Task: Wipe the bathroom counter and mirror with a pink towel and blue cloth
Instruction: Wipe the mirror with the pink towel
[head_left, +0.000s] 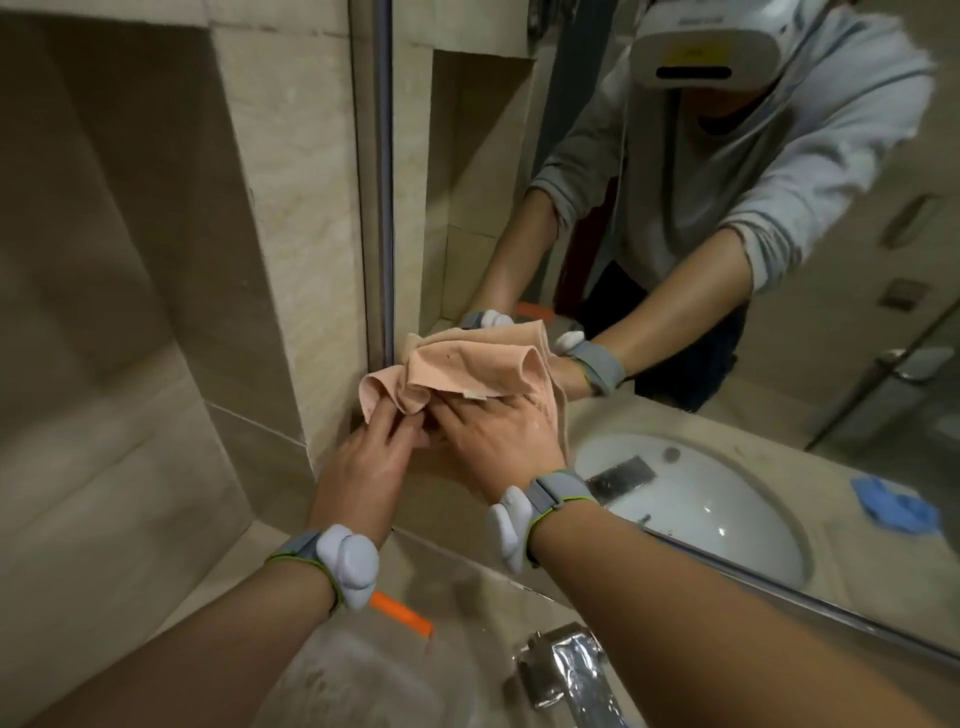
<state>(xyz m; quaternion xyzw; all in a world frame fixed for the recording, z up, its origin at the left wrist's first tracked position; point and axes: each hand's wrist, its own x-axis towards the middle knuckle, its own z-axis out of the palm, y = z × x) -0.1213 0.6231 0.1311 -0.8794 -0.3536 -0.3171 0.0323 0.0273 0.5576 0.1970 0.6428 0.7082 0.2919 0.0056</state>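
Note:
The pink towel (457, 371) is bunched against the lower left corner of the mirror (675, 260), beside the mirror's metal frame. My left hand (371, 460) pinches the towel's left fold from below. My right hand (498, 436) lies flat on the towel, fingers spread, pressing it to the glass. The blue cloth (896, 506) shows only as a reflection, lying on the counter right of the basin. The beige stone counter (457, 597) runs below my wrists.
A chrome tap (566, 670) stands at the bottom centre, and the white basin (696, 499) is reflected in the mirror. An orange strip (400, 613) lies on the counter near my left wrist. A tiled wall with a recessed niche (104, 260) fills the left side.

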